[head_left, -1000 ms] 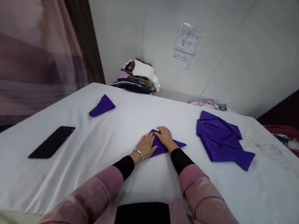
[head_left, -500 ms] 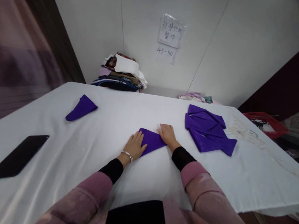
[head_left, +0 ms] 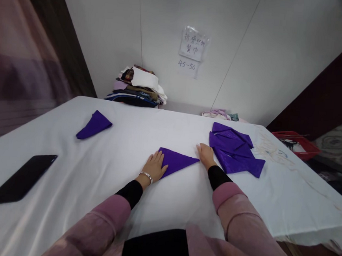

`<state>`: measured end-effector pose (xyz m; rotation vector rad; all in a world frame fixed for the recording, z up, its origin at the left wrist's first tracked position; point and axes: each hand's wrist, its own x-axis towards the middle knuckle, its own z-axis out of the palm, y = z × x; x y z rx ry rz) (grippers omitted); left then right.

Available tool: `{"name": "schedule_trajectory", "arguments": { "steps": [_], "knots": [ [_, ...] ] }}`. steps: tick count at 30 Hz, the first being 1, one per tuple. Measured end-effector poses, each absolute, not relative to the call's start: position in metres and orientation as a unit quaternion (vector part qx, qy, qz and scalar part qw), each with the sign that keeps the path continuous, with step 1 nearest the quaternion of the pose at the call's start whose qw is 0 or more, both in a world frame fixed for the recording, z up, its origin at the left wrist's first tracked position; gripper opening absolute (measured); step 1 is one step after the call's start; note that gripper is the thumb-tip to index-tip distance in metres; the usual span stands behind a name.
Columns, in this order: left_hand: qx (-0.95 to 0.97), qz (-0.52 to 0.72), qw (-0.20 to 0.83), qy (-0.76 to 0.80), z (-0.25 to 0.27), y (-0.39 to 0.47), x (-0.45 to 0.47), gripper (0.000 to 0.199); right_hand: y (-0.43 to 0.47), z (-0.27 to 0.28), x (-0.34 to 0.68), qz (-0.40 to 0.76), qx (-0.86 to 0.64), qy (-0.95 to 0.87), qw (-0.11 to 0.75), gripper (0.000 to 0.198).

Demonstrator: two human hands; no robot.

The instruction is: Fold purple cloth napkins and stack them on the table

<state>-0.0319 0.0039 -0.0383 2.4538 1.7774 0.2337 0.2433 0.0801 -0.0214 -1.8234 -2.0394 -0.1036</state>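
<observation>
A purple napkin (head_left: 176,161), folded into a long triangle, lies flat on the white-covered table with its narrow point toward the right. My left hand (head_left: 153,167) rests flat on its wide left end, fingers stretched out, with a silver bracelet at the wrist. Just past the narrow point, my right hand (head_left: 206,155) is loosely closed with curled fingers, and I see nothing in it. Close to its right side, several purple napkins (head_left: 231,146) lie in an overlapping pile. Another folded purple napkin (head_left: 94,125) sits at the far left.
A dark flat tablet-like panel (head_left: 21,179) lies on the white tablecloth (head_left: 94,201) at left. Stacked clothes (head_left: 141,84) and a smaller cloth heap (head_left: 219,114) are by the wall. A red basket (head_left: 302,146) stands off the right edge. A handwritten sign (head_left: 193,45) hangs on the wall.
My right hand has slid right, off the napkin, baring its narrow point, and its fingers have curled. My left hand stays in place on the napkin. The view has tilted slightly upward.
</observation>
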Motion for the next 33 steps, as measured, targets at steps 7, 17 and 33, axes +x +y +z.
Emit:
{"name": "schedule_trajectory", "arguments": {
  "steps": [7,17,33],
  "knots": [
    [0.809,0.082,0.052,0.58,-0.036,0.004,-0.032,0.06,0.047,-0.009,0.158,0.035,-0.527,-0.816,0.234,0.045],
    [0.807,0.084,0.067,0.58,-0.039,0.006,-0.032,0.06,0.04,-0.029,0.12,0.124,-0.419,-0.893,0.105,0.062],
    [0.752,0.079,0.016,0.654,-0.035,-0.063,-0.118,0.051,0.039,-0.037,0.124,0.092,-0.413,-0.903,0.078,0.068]
  ]
}}
